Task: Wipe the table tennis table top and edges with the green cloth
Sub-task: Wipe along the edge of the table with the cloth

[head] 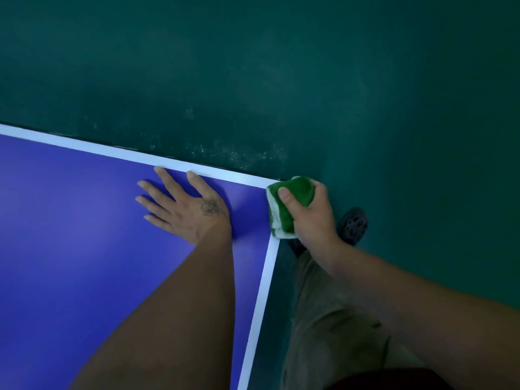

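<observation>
1 head-worn view looks steeply down, close over a corner of the table (70,220) and the floor (281,66) beyond.

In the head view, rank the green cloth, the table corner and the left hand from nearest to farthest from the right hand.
1. green cloth: gripped in the right hand, at the table's edge.
2. table corner: just left of the hand, right at the cloth.
3. left hand: farther left, flat on the blue top.
</observation>
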Demonstrator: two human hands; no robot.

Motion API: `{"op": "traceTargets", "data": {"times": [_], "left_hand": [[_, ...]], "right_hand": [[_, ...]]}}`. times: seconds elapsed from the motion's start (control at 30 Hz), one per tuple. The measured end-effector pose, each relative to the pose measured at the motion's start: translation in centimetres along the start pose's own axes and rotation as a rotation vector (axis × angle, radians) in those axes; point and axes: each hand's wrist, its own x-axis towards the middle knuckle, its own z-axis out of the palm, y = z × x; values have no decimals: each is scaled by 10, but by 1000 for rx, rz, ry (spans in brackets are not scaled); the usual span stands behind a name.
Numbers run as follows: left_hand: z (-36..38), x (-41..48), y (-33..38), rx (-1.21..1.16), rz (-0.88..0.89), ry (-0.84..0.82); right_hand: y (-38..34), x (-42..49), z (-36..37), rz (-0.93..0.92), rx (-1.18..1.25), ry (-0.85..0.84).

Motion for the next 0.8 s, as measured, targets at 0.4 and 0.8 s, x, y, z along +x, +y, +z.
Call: {"op": "traceTargets", "data": {"times": [0.4, 0.8], "left_hand": [[-1, 0, 0, -45, 3, 22], [-2, 0, -1, -97, 12, 87]], "right_hand": [[-56, 37, -32, -248, -712, -335], [-112, 79, 49, -310, -1234, -816]]}}
